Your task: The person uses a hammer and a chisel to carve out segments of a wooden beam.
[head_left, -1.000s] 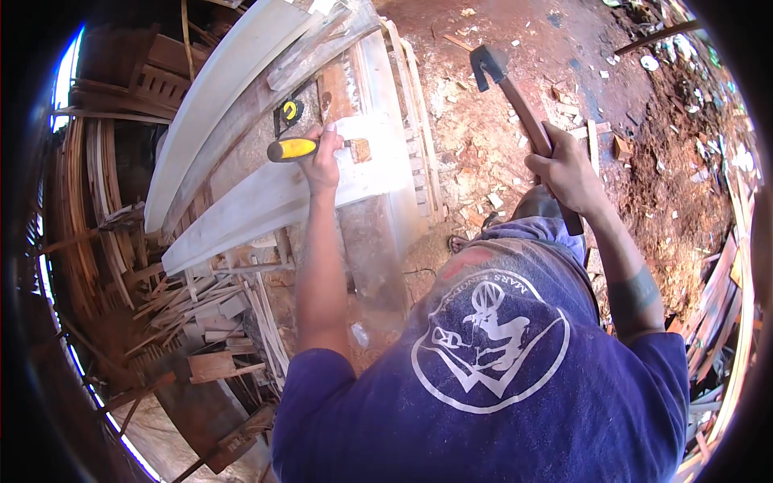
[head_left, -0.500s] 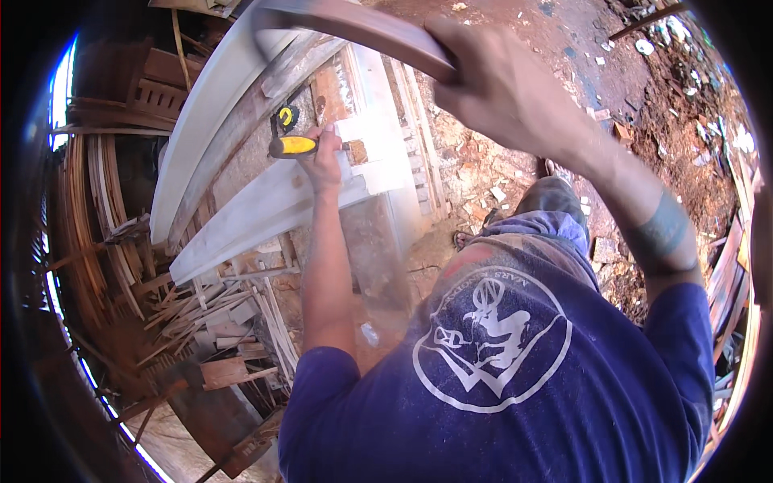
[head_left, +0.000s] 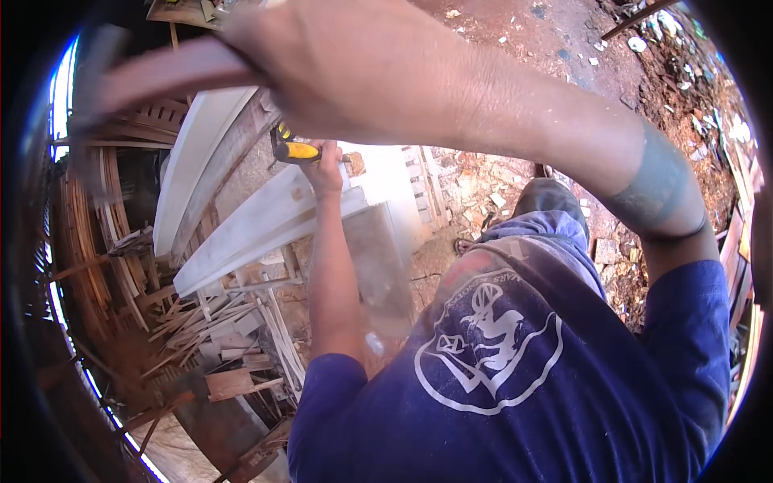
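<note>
Chisel point(head_left: 296, 150) with a yellow-and-black handle sits upper centre of the view, clamped in the left hand point(head_left: 326, 167), fingers wrapped shut around the handle. Its dark end points left onto a pale grey-white plank point(head_left: 266, 229) that runs diagonally from lower left up toward the chisel. Left arm stretches straight out from the blue sleeve to reach it. A small wooden block point(head_left: 354, 163) lies just beside the left hand, on its right.

Right hand point(head_left: 338, 64) is raised high, close to the camera, fist closed around a reddish wooden hammer handle point(head_left: 169, 76) that sweeps out to the left, motion-blurred; the hammer head point(head_left: 93, 56) is a dark blur at upper left, well above the chisel. Dark tattoo band on the right forearm.

A second long pale board point(head_left: 189, 165) leans left of the plank. Below them, a heap of thin wood offcuts and slats point(head_left: 217, 330). Reddish dirt ground point(head_left: 564, 40) scattered with chips and debris on the right. Person wears a blue T-shirt point(head_left: 515, 386) with a white round print.
</note>
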A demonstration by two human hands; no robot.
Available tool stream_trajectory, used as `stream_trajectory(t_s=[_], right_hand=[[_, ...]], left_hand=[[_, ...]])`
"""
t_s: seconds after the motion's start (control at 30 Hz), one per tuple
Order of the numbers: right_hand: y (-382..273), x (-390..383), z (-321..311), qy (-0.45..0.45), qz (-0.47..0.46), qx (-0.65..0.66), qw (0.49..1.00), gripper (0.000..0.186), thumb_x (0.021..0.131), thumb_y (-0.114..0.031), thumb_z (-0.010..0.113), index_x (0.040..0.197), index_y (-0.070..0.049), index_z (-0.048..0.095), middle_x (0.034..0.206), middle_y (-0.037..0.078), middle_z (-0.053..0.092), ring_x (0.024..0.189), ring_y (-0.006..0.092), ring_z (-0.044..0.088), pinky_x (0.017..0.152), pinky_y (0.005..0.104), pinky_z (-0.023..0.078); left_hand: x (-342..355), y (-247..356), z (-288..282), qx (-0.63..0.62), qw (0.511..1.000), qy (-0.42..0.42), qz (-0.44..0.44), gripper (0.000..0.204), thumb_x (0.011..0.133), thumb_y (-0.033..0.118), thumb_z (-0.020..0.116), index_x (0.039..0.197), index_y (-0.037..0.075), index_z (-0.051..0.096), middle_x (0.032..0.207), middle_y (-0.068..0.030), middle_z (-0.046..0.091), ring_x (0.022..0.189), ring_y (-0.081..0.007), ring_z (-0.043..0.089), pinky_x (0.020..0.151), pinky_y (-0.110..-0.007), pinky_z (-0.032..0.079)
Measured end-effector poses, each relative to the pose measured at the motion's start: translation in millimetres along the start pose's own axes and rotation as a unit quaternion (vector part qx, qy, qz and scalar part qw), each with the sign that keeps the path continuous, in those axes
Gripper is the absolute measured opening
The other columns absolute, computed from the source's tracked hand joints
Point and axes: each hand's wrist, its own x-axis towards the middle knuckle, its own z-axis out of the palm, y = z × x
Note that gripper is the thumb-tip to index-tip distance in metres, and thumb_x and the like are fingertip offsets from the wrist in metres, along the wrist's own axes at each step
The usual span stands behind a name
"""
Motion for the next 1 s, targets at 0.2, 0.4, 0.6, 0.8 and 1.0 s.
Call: stream_trajectory(t_s=[0.2,0.4,0.6,0.8,1.0], right_hand=[[47,-35,69,-0.117,0.078,-0.014,0.99,0.037,0.084,-0.016,0.068,0.117,0.0,0.059,0.089,0.021,0.071,0.088,0.0366,0.072,0.077,0.048,0.057],[57,-47,50,-0.139,0.166,0.031,0.976,0.029,0.084,-0.01,0.062,0.111,0.0,0.063,0.093,0.022,0.071,0.09,0.0363,0.072,0.08,0.0463,0.058],[97,-116,44,-0.007,0.213,0.159,0.964,0.028,0.082,-0.004,0.056,0.107,0.007,0.062,0.082,0.026,0.068,0.076,0.0368,0.071,0.078,0.0464,0.057],[102,-124,46,-0.016,0.262,0.152,0.953,0.026,0.084,-0.008,0.057,0.103,0.01,0.06,0.08,0.024,0.068,0.072,0.0321,0.07,0.073,0.0425,0.058],[83,-104,47,-0.052,0.239,0.172,0.954,0.027,0.081,-0.006,0.056,0.104,0.006,0.061,0.085,0.027,0.069,0.082,0.0396,0.07,0.081,0.0484,0.054]], left_hand=[[5,4,25,-0.035,0.998,0.038,0.044,0.019,0.092,0.007,0.065,0.078,0.008,0.052,0.065,0.0027,0.051,0.059,-0.0064,0.046,0.056,-0.025,0.039],[3,-13,-10,0.055,0.998,-0.024,-0.019,0.031,0.092,0.014,0.07,0.069,0.009,0.049,0.063,0.002,0.05,0.058,-0.0074,0.046,0.055,-0.025,0.036],[-62,1,-2,0.211,0.974,-0.003,0.077,0.031,0.096,0.015,0.063,0.07,0.007,0.05,0.065,-0.0015,0.05,0.063,-0.0115,0.049,0.066,-0.03,0.044],[-25,24,-6,-0.012,0.999,0.031,0.013,0.036,0.1,0.009,0.05,0.067,0.011,0.036,0.059,0.0007,0.033,0.056,-0.0141,0.04,0.068,-0.037,0.047],[-10,14,4,0.04,0.999,-0.012,-0.02,0.035,0.099,0.011,0.055,0.068,0.009,0.04,0.057,-0.0009,0.039,0.053,-0.0129,0.039,0.063,-0.034,0.046]])
